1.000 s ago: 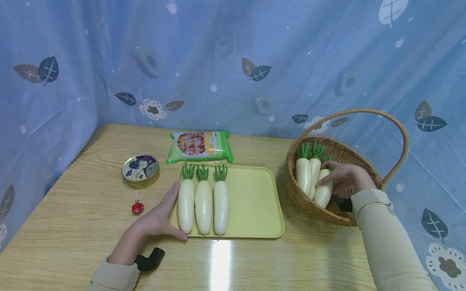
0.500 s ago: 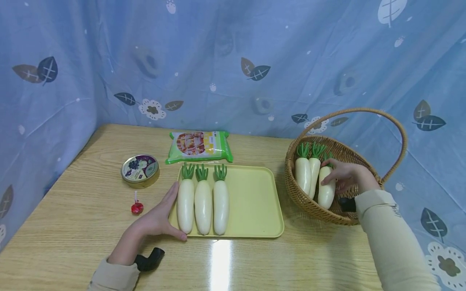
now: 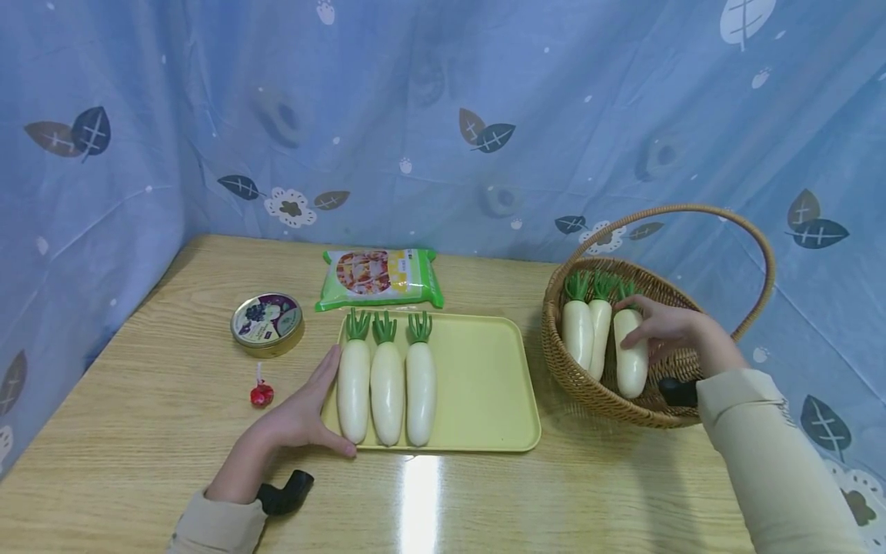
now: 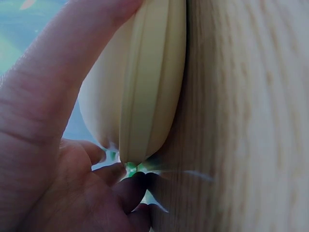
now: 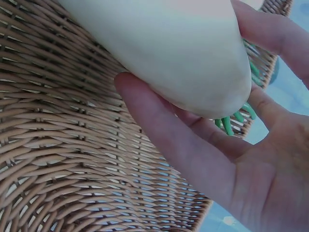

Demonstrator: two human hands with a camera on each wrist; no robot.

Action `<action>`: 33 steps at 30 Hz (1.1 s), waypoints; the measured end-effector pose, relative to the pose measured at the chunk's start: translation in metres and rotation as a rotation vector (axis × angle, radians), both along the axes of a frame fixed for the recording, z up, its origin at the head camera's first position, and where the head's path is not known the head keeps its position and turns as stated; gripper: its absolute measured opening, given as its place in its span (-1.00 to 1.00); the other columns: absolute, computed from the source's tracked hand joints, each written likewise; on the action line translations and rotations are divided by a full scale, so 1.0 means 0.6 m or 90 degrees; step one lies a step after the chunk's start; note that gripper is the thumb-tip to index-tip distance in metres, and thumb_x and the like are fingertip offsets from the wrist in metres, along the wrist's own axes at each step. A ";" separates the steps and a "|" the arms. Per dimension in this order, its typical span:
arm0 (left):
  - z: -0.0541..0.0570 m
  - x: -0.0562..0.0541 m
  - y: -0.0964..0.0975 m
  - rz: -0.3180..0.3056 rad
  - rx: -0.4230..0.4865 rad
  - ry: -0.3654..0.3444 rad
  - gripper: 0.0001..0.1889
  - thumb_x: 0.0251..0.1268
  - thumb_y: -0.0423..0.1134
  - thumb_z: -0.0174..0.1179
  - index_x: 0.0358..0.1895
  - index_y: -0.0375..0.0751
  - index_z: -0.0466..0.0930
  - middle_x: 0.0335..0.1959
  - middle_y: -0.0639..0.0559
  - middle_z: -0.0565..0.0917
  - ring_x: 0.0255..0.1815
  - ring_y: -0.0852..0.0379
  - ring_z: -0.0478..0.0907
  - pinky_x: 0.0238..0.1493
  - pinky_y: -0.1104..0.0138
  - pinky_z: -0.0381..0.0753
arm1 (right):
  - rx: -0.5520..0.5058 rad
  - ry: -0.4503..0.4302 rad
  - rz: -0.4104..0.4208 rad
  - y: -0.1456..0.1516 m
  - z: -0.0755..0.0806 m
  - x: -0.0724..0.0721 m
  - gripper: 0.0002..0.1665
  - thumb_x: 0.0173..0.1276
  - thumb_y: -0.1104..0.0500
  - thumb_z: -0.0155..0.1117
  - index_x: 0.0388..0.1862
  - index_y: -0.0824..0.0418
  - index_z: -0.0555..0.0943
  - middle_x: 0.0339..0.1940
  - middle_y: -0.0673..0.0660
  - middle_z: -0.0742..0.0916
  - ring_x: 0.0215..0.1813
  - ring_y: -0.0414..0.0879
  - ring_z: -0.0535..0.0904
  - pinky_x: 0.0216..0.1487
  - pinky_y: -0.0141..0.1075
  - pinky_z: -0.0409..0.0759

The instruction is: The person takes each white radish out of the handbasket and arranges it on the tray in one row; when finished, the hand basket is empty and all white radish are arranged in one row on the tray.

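In the head view my right hand [image 3: 671,329] grips a white radish [image 3: 631,371] with green leaf stubs inside the wicker basket [image 3: 595,404]. The right wrist view shows thumb and fingers around the thick body of the radish [image 5: 193,63]. To its left in the basket lean two more radishes, a near one [image 3: 577,331] and a slimmer one [image 3: 599,331]. My left hand [image 3: 298,415] rests at the left corner of the yellow tray [image 3: 484,392], fingers stretched along its side, thumb at the front edge. Three radishes [image 3: 388,392] lie side by side on the tray's left half.
Behind the tray lies a green and white food packet [image 3: 381,278]. A round tin [image 3: 267,323] and a red wrapped lollipop [image 3: 261,395] sit to the left on the wooden table [image 3: 526,508]. The basket's tall handle [image 3: 692,208] arches over it. A blue patterned curtain [image 3: 415,115] hangs behind.
My right hand has shifted the gripped radish to the right within the basket, opening a gap to the two others. The left hand and the tray have stayed put.
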State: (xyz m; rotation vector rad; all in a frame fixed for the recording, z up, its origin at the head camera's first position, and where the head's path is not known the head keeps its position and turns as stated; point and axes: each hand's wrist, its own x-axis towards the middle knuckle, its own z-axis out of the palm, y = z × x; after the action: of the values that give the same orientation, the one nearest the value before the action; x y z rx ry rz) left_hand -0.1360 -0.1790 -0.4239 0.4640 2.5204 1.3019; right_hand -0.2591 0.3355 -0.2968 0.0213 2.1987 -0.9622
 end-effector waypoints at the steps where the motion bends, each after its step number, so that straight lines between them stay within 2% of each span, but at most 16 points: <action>1: 0.000 0.000 0.000 0.000 0.000 -0.001 0.51 -0.51 0.00 0.57 0.40 -0.33 -0.51 0.42 -0.31 -0.41 0.41 -0.25 -0.41 0.31 -0.13 -0.21 | -0.002 0.005 -0.001 0.001 0.001 0.001 0.05 0.17 0.28 0.26 0.40 0.30 -0.24 0.06 0.52 0.21 -0.17 0.11 0.53 -0.24 0.02 0.59; 9: -0.003 0.000 -0.001 -0.002 0.000 0.002 0.51 -0.51 0.00 0.57 0.40 -0.34 -0.51 0.42 -0.32 -0.40 0.40 -0.26 -0.41 0.30 -0.14 -0.21 | -0.009 0.048 0.005 0.000 0.010 0.011 0.02 0.20 0.25 0.25 0.40 0.29 -0.22 0.08 0.53 0.22 -0.14 0.12 0.53 -0.25 0.01 0.60; 14: -0.003 -0.002 -0.002 0.002 -0.009 0.000 0.52 -0.53 0.04 0.57 0.40 -0.31 -0.52 0.43 -0.29 -0.41 0.41 -0.23 -0.41 0.31 -0.11 -0.21 | -0.010 0.099 0.005 0.002 0.014 0.017 0.04 0.23 0.21 0.23 0.42 0.29 -0.26 0.06 0.57 0.25 -0.13 0.15 0.52 -0.25 0.03 0.60; 22: -0.002 -0.001 -0.003 0.000 -0.010 0.014 0.52 -0.53 0.03 0.57 0.40 -0.33 -0.51 0.42 -0.32 -0.40 0.40 -0.26 -0.40 0.30 -0.13 -0.20 | -0.023 0.160 -0.009 -0.001 0.024 0.031 0.00 0.24 0.18 0.23 0.43 0.26 -0.20 0.09 0.56 0.25 -0.11 0.16 0.52 -0.26 0.00 0.61; 33: -0.002 -0.001 0.000 -0.004 -0.006 0.013 0.52 -0.55 0.04 0.57 0.40 -0.35 -0.50 0.42 -0.33 -0.39 0.40 -0.26 -0.40 0.31 -0.13 -0.21 | -0.039 0.206 0.008 -0.012 0.049 0.052 -0.04 0.25 0.18 0.21 0.42 0.27 -0.17 0.16 0.60 0.17 0.00 0.36 0.42 -0.24 0.03 0.60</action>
State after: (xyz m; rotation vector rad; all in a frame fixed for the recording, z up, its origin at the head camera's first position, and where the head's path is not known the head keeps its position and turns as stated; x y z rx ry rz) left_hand -0.1364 -0.1788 -0.4251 0.4842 2.5391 1.2888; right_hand -0.2277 0.3281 -0.2674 -0.1884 2.4566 -1.0884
